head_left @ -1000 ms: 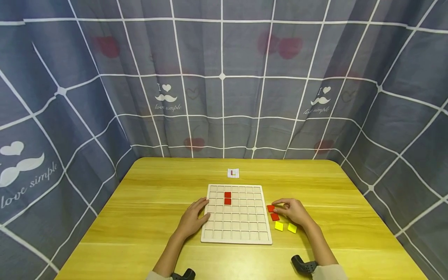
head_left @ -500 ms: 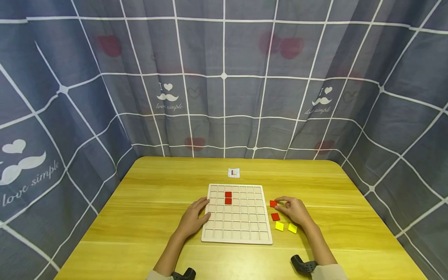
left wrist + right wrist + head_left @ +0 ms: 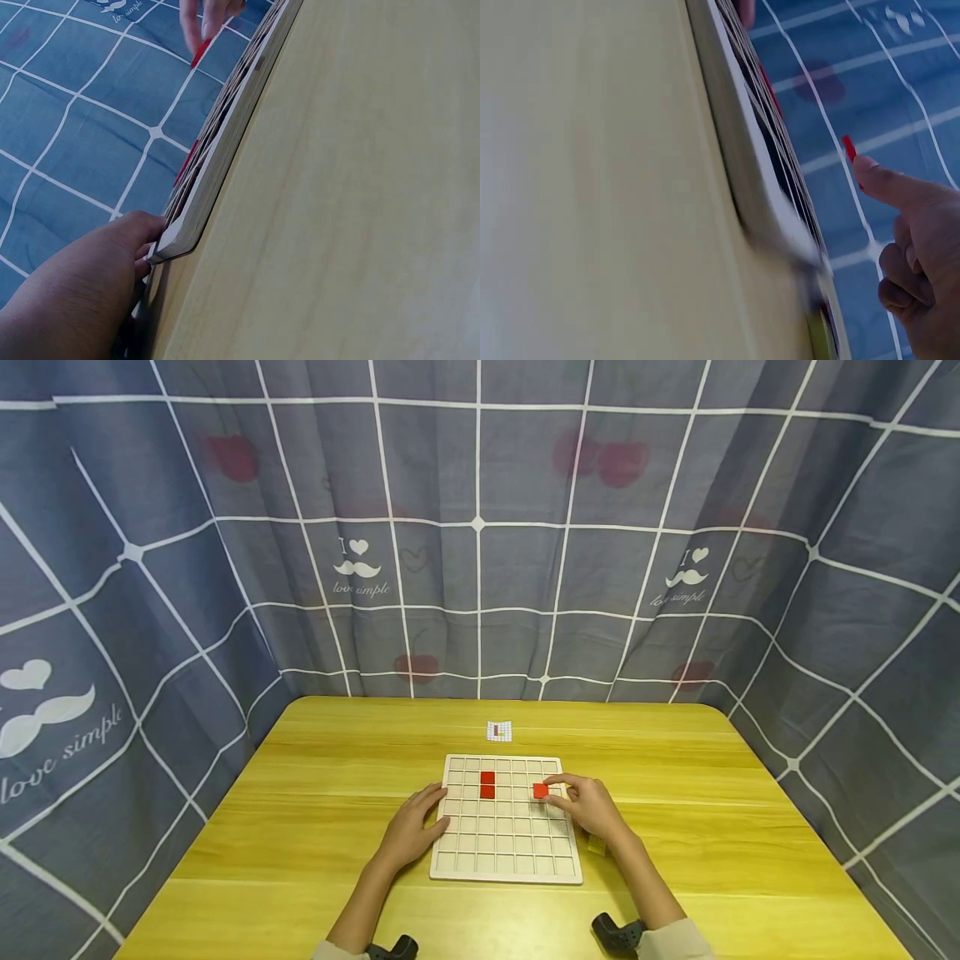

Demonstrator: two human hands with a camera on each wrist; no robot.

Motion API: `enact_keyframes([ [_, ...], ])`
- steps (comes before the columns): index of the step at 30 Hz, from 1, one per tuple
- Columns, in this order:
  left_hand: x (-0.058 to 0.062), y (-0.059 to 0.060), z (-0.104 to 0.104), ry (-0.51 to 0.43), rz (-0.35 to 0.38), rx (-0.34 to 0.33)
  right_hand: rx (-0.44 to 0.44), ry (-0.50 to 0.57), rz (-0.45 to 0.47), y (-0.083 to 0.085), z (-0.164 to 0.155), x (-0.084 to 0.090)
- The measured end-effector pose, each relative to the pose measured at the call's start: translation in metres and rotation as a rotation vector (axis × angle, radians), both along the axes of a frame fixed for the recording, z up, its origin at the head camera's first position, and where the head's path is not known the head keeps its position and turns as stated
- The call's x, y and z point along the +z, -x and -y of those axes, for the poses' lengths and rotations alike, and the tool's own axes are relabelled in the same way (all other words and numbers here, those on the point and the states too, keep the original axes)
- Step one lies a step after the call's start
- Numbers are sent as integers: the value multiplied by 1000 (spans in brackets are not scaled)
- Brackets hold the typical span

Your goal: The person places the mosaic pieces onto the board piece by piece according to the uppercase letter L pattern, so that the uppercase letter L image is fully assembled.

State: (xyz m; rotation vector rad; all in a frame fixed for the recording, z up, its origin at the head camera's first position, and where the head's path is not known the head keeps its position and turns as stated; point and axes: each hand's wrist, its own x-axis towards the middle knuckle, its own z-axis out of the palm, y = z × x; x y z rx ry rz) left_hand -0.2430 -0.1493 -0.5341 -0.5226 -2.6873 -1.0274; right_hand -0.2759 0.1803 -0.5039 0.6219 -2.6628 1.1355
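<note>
A person works at a wooden table (image 3: 337,835) in front of a grey-blue checked curtain (image 3: 442,560). A cream grid board (image 3: 506,852) lies flat before them, its square cells parted by raised ridges. Two red tiles are seated in it, left of the middle and toward the far edge: a farther tile (image 3: 487,777) and a nearer tile (image 3: 487,792), one directly behind the other in the same column.

The right hand (image 3: 588,807) pinches a third, loose red tile (image 3: 540,791) between thumb and index finger — the other fingers are folded in, as the right wrist view shows. That tile is raised clear of the board, over its right side; which cell lies straight below it cannot be told. The left hand (image 3: 412,831) has its fingers and thumb apart and relaxed, touching the board's left edge without picking anything up.

A yellow tile (image 3: 596,845) shows in part beside the board's right edge, close to the right forearm. Beyond the board lies a small printed grid card (image 3: 499,732), its coloured marks too small to read surely.

To handle this step well, the tile is best held by its edges, turned square to the ridges and levelled before lowering — a tilted corner could catch on a ridge. Light, steady pressure from the left hand should keep the board from sliding.
</note>
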Motion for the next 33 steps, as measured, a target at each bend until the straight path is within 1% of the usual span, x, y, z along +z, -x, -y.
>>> enact_keyframes([
  [8,0,0,1,2,-1,2,83,-18,-17,-1,55,-8],
  [13,0,0,1,5,-6,1,93,-38,-2,-1,75,-14],
  [16,0,0,0,8,-7,1,82,-59,10,-1,81,-18],
  [22,1,0,0,17,-8,4,59,-105,-34,-1,86,-21],
  [28,2,0,-1,10,0,7,54,-115,-63,-1,86,-22],
  [33,2,0,-1,7,10,7,49,-118,-66,-2,86,-21],
])
